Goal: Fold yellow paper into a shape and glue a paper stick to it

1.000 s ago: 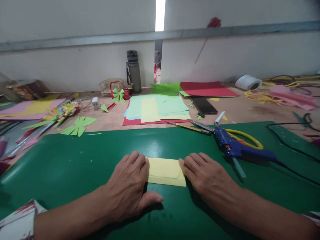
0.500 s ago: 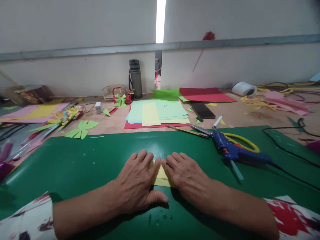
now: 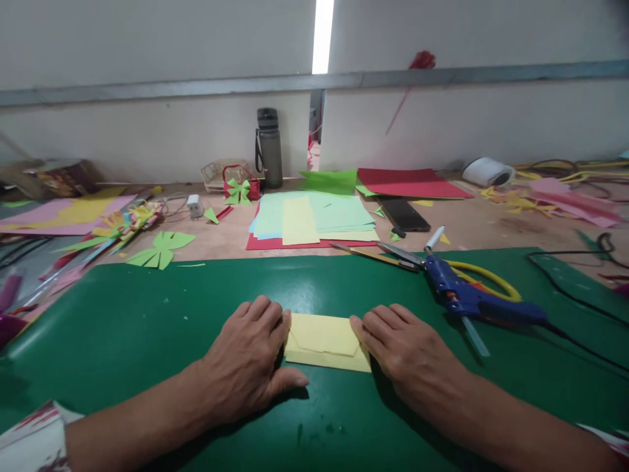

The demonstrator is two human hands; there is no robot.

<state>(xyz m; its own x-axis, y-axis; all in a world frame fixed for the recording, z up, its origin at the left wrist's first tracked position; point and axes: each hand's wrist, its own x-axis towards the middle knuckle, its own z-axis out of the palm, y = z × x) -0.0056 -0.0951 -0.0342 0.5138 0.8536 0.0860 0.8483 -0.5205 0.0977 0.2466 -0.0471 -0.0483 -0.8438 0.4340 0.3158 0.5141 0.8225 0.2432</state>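
Note:
A folded piece of pale yellow paper (image 3: pixel 324 337) lies on the green mat, with a loose flap edge showing along its lower part. My left hand (image 3: pixel 250 354) presses the paper's left end with its fingers together and bent, while the thumb sticks out over the mat below. At the opposite end, my right hand (image 3: pixel 403 347) has its fingers closed together on the paper's right edge; its thumb is hidden. The fingertips of both hands bear down at the ends, so the middle of the paper is uncovered.
A blue glue gun (image 3: pixel 472 301), yellow-handled scissors (image 3: pixel 486 278) and a pencil (image 3: pixel 376 257) lie right. Behind the green mat (image 3: pixel 147 328) are stacked paper sheets (image 3: pixel 339 216), a phone (image 3: pixel 405 215) and a bottle (image 3: pixel 270 151). Green paper cutouts (image 3: pixel 162 250) lie left.
My hands have slid apart from the middle of the folded yellow paper to its two ends, uncovering its top. The view has shifted slightly.

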